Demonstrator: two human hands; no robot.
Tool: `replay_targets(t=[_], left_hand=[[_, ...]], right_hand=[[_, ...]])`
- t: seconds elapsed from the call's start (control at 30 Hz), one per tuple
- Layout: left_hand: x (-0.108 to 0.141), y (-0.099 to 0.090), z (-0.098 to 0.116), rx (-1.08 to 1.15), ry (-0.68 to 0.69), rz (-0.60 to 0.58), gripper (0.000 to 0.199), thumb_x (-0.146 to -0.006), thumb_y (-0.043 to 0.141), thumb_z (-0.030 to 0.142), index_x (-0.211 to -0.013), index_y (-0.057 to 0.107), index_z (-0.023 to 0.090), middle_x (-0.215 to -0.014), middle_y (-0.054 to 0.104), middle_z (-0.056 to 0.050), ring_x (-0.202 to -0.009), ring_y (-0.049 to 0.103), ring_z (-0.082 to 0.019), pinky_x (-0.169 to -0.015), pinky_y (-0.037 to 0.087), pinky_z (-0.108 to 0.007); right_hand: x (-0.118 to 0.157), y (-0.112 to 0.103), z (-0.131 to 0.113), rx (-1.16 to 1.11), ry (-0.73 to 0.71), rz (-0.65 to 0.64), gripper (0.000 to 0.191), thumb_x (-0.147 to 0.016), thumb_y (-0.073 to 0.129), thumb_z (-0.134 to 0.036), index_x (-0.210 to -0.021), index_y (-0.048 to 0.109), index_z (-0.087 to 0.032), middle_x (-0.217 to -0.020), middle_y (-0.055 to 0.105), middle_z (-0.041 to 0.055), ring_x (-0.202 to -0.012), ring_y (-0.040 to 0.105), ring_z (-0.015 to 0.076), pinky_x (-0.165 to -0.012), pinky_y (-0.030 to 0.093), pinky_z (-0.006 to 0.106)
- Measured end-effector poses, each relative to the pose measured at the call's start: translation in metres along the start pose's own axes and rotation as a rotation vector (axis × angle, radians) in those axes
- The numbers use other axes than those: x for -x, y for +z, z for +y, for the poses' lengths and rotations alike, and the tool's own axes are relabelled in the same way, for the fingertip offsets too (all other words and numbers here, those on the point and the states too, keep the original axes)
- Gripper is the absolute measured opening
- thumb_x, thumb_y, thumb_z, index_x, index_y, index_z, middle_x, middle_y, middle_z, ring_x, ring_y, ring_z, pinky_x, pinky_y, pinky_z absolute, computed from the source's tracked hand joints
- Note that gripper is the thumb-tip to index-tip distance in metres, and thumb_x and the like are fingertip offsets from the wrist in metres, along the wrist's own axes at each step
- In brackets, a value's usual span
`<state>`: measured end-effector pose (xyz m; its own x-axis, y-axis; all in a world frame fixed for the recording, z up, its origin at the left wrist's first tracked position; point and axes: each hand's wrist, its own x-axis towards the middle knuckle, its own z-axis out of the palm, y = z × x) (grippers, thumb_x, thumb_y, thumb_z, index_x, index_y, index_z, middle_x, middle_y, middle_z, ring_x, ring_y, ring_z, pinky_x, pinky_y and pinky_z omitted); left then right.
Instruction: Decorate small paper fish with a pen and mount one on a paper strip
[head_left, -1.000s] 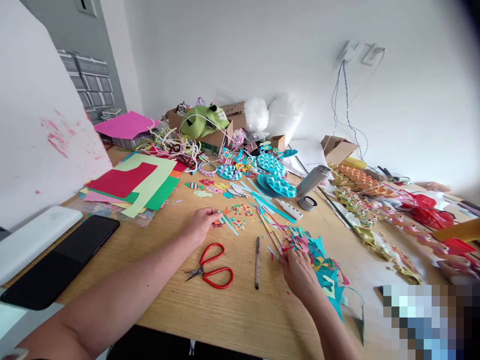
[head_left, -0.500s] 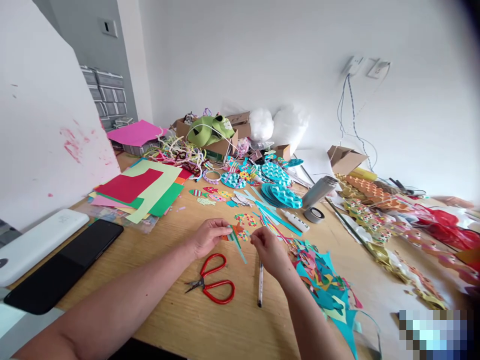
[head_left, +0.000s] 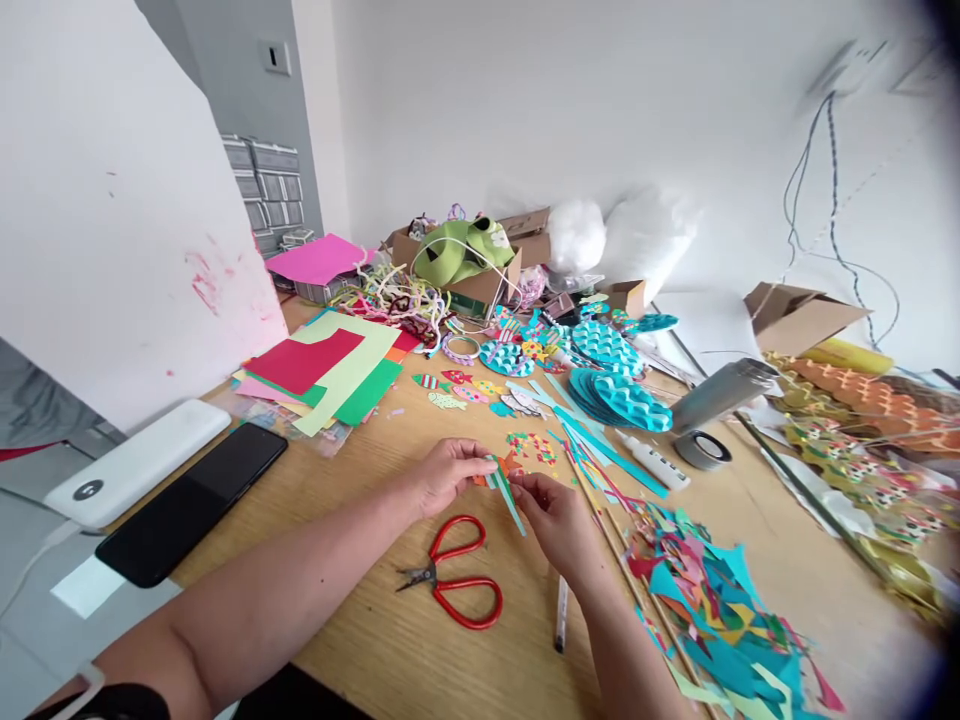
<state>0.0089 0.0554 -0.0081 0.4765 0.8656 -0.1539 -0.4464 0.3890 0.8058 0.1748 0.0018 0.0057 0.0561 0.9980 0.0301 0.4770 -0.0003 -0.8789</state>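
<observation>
My left hand (head_left: 454,476) pinches a small orange paper piece with thin green and light blue strips (head_left: 511,502) hanging from it. My right hand (head_left: 551,510) is closed with its fingertips at the right edge of the strips. Below the hands, scissors with red handles (head_left: 457,575) lie on the wooden table (head_left: 360,620). A pen (head_left: 561,615) rests partly under my right wrist. Just beyond the hands are tiny coloured paper dots (head_left: 532,445) and patterned paper fish (head_left: 457,388).
Coloured paper sheets (head_left: 307,365), a black phone (head_left: 195,500) and a white device (head_left: 139,460) lie left. To the right are paper scraps (head_left: 727,600), a glue bottle (head_left: 652,460), tape (head_left: 702,450) and a metal flask (head_left: 724,395). Blue egg-tray pieces (head_left: 619,398) lie farther back.
The view has turned, so the table's contents appear farther right. My right hand has come closer to my left hand, its fingertips now at the strips.
</observation>
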Motion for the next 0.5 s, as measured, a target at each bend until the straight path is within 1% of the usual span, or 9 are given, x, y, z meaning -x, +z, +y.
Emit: replay_targets(t=[0.07,0.13,0.23,0.3,0.4,0.47,0.5], left_hand=[[0.0001,0.0008,-0.0004,-0.008,-0.002,0.000,0.035,-0.049,0.090,0.030,-0.070,0.068,0.013,-0.069,0.069,-0.003,-0.066,0.064,-0.014,-0.074,0.047,-0.028],[0.0003,0.0012,0.0000,-0.018,0.005,0.012,0.035,-0.049,0.090,0.030,-0.070,0.068,0.012,-0.068,0.069,-0.003,-0.066,0.064,-0.014,-0.073,0.047,-0.027],[0.0002,0.0005,0.0013,-0.032,0.033,0.054,0.034,-0.052,0.088,0.032,-0.072,0.069,0.012,-0.072,0.070,-0.004,-0.070,0.065,-0.015,-0.074,0.048,-0.027],[0.0000,-0.0005,0.0024,-0.034,0.051,0.085,0.034,-0.053,0.088,0.034,-0.070,0.068,0.012,-0.075,0.071,-0.006,-0.075,0.065,-0.017,-0.075,0.049,-0.029],[0.0000,-0.0015,0.0035,-0.029,0.059,0.110,0.035,-0.053,0.087,0.036,-0.069,0.067,0.012,-0.076,0.071,-0.007,-0.075,0.065,-0.019,-0.074,0.053,-0.034],[0.0001,-0.0014,0.0036,-0.025,0.057,0.118,0.037,-0.052,0.087,0.037,-0.069,0.067,0.012,-0.075,0.070,-0.006,-0.072,0.064,-0.018,-0.072,0.055,-0.036],[0.0002,-0.0011,0.0035,-0.025,0.057,0.122,0.037,-0.051,0.088,0.037,-0.069,0.067,0.012,-0.074,0.069,-0.006,-0.070,0.064,-0.017,-0.071,0.055,-0.035]], right_hand=[[0.0005,0.0001,0.0001,0.008,0.007,0.011,0.030,-0.075,0.059,-0.045,-0.066,0.066,-0.017,-0.054,0.060,0.0016,-0.048,0.047,0.0142,-0.046,0.033,0.026],[0.0010,-0.0006,0.0009,0.011,0.016,0.046,0.030,-0.075,0.060,-0.044,-0.063,0.065,-0.017,-0.052,0.057,0.0004,-0.047,0.045,0.0136,-0.046,0.032,0.026],[0.0015,-0.0039,0.0028,0.013,0.028,0.145,0.031,-0.076,0.059,-0.046,-0.068,0.066,-0.017,-0.057,0.060,0.0016,-0.050,0.048,0.0147,-0.048,0.034,0.026],[0.0016,-0.0066,0.0033,0.000,0.035,0.237,0.034,-0.078,0.058,-0.049,-0.071,0.065,-0.017,-0.059,0.061,0.0021,-0.052,0.049,0.0155,-0.050,0.037,0.027],[0.0015,-0.0075,0.0020,-0.100,0.032,0.379,0.037,-0.078,0.060,-0.054,-0.075,0.063,-0.017,-0.062,0.063,0.0035,-0.055,0.054,0.0169,-0.053,0.042,0.028],[0.0016,-0.0054,0.0001,-0.194,0.017,0.424,0.038,-0.076,0.063,-0.055,-0.078,0.062,-0.017,-0.064,0.064,0.0041,-0.057,0.056,0.0174,-0.054,0.045,0.029],[0.0019,-0.0038,-0.0008,-0.234,0.003,0.422,0.037,-0.077,0.063,-0.054,-0.082,0.062,-0.017,-0.063,0.064,0.0033,-0.057,0.058,0.0176,-0.055,0.046,0.029]])
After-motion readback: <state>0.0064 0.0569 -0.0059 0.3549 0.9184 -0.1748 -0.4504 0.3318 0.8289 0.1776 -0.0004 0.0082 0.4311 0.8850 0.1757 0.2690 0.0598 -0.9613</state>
